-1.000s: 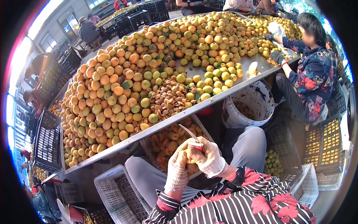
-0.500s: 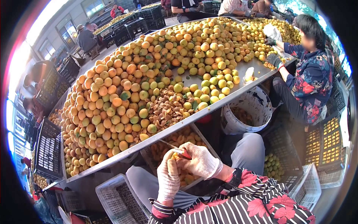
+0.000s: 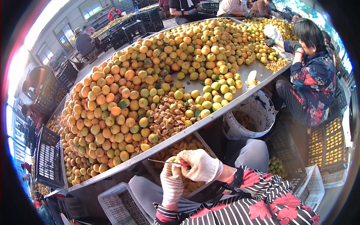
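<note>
My right hand [image 3: 201, 165], in a white knit glove, is closed around the red handle of a narrow-bladed knife [image 3: 159, 161]. The blade points left, past the top of my left hand [image 3: 172, 183]. That hand wears a ribbed white glove, its fingers curled against the right one; whatever they grip is hidden. Below both hands sits a crate [image 3: 205, 141] holding orange apricot halves [image 3: 192, 144]. Beyond it, a metal table [image 3: 246, 87] bears a large heap of whole apricots [image 3: 123, 93] and a small pile of brown pits and scraps [image 3: 170, 116].
A white bucket [image 3: 267, 108] with dark residue stands under the table's right edge. Empty-looking pale crates [image 3: 114, 195] lie left of my knees. A co-worker [image 3: 313, 75] in a floral jacket sits at right. Black crates [image 3: 48, 157] stand at the table's left end.
The knife has turned, its blade now lying flatter to the left. An orange bit of fruit at my left fingers no longer shows. The co-worker has raised one hand toward the face.
</note>
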The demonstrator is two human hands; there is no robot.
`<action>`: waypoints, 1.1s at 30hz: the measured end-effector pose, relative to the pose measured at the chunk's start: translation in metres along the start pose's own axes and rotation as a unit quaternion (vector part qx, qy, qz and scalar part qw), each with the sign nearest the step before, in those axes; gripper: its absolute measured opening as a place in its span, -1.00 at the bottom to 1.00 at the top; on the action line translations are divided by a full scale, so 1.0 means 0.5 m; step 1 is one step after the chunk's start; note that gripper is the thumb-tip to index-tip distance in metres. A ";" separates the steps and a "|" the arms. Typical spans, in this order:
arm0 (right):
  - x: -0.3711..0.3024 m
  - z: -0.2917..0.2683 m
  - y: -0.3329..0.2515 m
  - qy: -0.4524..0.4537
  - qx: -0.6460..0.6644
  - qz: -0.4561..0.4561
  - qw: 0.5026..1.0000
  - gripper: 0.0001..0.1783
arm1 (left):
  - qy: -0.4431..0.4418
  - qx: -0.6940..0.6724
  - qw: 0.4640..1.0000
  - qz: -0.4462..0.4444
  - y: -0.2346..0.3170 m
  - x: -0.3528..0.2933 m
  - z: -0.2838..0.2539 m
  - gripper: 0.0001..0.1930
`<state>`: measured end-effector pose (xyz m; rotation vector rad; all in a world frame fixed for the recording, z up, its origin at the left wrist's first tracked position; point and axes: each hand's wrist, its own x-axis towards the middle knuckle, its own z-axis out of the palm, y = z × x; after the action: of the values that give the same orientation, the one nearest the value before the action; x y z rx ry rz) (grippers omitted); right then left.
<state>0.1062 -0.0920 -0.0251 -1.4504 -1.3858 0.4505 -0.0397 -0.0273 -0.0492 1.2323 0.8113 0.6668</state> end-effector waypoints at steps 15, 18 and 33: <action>0.183 -0.079 0.113 0.185 0.147 0.222 0.946 -0.79 | -0.080 -0.150 0.970 -0.173 -0.044 0.041 -0.044 -0.63; 0.213 -0.091 0.110 0.193 0.158 0.218 0.944 -0.73 | -0.110 -0.113 0.968 -0.196 -0.034 0.042 -0.040 -0.69; 0.136 -0.036 0.098 0.128 0.022 0.016 0.991 -0.79 | -0.084 -0.017 0.976 -0.198 -0.100 0.052 -0.040 -0.76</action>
<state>0.1637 -0.0291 -0.0339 -1.4421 -1.1417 0.3007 -0.0412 -0.0059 -0.1051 1.0388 0.8680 0.2476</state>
